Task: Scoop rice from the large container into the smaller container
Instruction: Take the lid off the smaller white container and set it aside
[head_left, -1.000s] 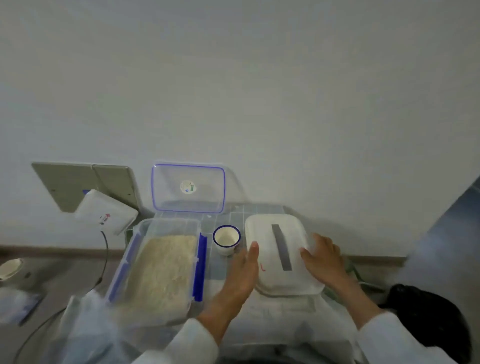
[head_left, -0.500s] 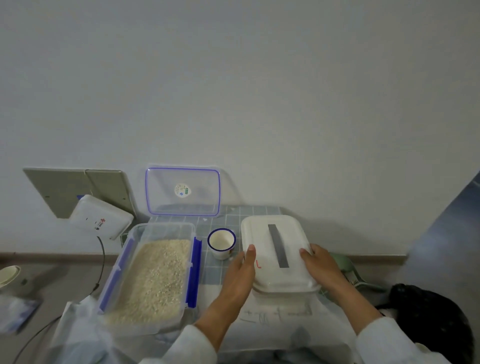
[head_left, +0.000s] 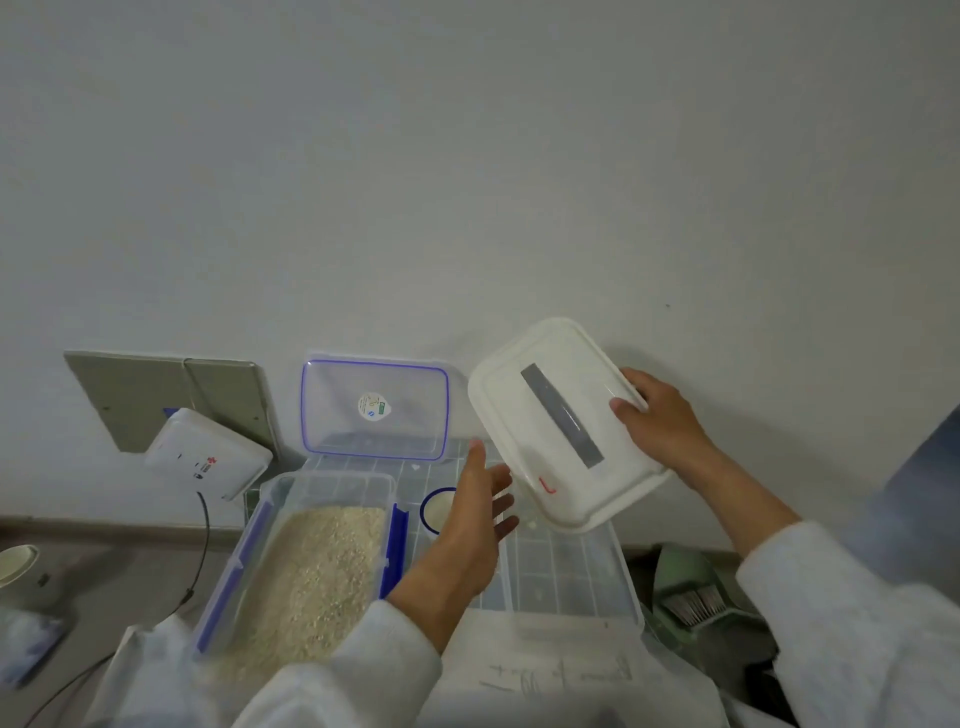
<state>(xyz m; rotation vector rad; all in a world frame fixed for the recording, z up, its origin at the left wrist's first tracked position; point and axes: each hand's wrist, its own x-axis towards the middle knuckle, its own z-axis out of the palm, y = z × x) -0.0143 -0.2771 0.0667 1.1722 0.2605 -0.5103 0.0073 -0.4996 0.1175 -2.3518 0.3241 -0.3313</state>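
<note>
1. While pinching the far edge of the white lid (head_left: 563, 423), thumb on top and the other fingers hidden beneath, right hand (head_left: 657, 423) holds it tilted in the air, above the far end of the small clear box (head_left: 569, 569).
2. Spread and relaxed, gripping nothing: left hand (head_left: 475, 512), hovering between the two boxes, fingertips just short of the lid's near corner.
3. Just behind that hand, partly hidden: a white cup with a blue rim (head_left: 435, 512), the likely scoop; cannot tell whether anything is inside.
4. Further left, the large box (head_left: 311, 551), open, blue clips hanging at its sides, rice (head_left: 314, 566) heaped inside; its clear blue-edged lid (head_left: 375, 408) leaned against the wall behind.
5. Small box uncovered and seemingly empty but for a few stray grains; no scooping done yet, by the look of it.
6. Risks from here:
   - One-handed hold at a single edge: a slack pinch could drop the tilted lid onto the cup or into the box.
   - Swinging the lid leftward to park it could knock the propped clear lid flat.
   - Reaching blind for the cup behind the left hand could tip it.
   - Cup carried over the gap between boxes, overfilled, would scatter rice on the tiled mat (head_left: 415, 480).
7. Off to the sides: a white device (head_left: 208, 454) with its cable, a green dustpan (head_left: 685, 590).
</note>
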